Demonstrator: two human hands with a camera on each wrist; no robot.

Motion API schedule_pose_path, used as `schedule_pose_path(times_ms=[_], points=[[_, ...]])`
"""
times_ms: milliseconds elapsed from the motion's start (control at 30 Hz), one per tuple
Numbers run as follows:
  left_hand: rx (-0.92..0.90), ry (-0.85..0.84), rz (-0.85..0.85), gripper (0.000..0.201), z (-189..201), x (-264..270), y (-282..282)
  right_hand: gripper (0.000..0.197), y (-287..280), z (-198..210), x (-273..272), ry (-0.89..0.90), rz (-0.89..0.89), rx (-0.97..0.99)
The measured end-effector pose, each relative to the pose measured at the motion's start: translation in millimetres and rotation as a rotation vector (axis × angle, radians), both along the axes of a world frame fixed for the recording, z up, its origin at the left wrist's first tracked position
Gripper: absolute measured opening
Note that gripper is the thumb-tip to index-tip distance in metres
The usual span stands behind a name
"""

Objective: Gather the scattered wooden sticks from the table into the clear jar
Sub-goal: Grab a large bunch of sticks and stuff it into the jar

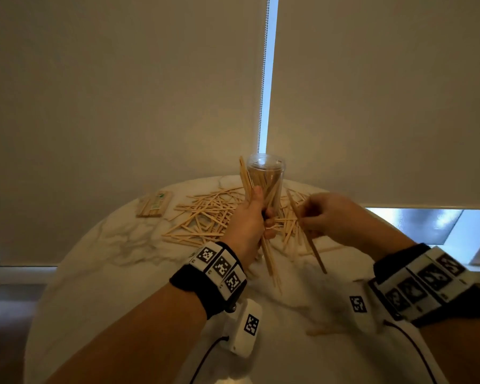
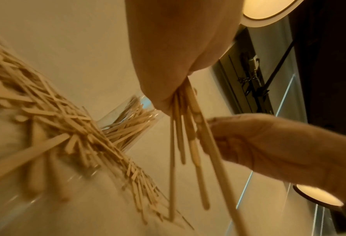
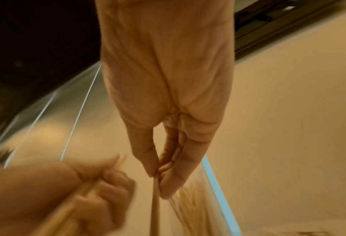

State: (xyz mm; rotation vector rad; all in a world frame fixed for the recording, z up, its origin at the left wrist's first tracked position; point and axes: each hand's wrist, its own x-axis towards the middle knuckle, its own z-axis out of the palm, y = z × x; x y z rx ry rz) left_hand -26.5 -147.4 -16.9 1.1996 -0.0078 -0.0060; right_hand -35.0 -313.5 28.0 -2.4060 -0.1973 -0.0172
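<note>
Nearest, lower centre of the head view: left hand [image 1: 248,217] fisted round a loose bundle of thin flat pale wooden sticks [image 1: 269,259], tails fanning down toward the bottom of the frame, tops poking up beside the jar. Lower right of centre: right hand [image 1: 326,214] pinching one single pale wooden stick [image 1: 306,231] between thumb and fingertips, held steeply, just beside the left fist. The right wrist view confirms that pinch; the left wrist view shows the bundle splayed below the fist, ends uneven.

Behind the hands, mid-frame: scattered pile of the same flat sticks [image 1: 205,214] on the round white marble-veined table [image 1: 117,250], criss-crossed and overlapping. Far left of the pile: a small clear-wrapped pack of sticks [image 1: 154,207]. Furthest back, centre: the tall clear plastic jar [image 1: 265,173], upright, already partly filled with standing sticks. Most of the job looks still to do.

Risks, my read:
- Bundle ends aren't aligned; splayed tips likely to catch the jar rim and spill.
- Sticks are smooth, light and slim, so a loose fist could let a few slide out.
- Jar is tall, narrow and light; a sideways knock from the bundle could tip it.
- Sticks already standing inside may block new ones going in.
- Flat sticks on slick marble are awkward to pick up singly.
</note>
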Motion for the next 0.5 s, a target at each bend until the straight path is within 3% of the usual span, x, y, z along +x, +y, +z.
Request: schedule_pose_path(times_ms=[67, 133, 300, 400, 500], points=[[0.058, -0.024, 0.031, 0.049, 2, 12, -4, 0.017, 9, 16, 0, -0.008, 0.046, 0.375], [0.027, -0.058, 0.009, 0.053, 7, 23, -8, 0.021, 21, 24, 4, -0.051, 0.085, 0.543], [-0.095, -0.105, 0.029, 0.057, 18, 36, -15, 0.007, 50, 16, 32, -0.301, 0.033, 0.306], [0.098, -0.189, 0.192, 0.057, 9, 49, -11, 0.008, 58, 9, 44, -0.424, 0.010, 0.196], [0.206, -0.254, 0.229, 0.050, 5, 55, -5, 0.004, 58, 6, 47, -0.524, 0.007, 0.041]])
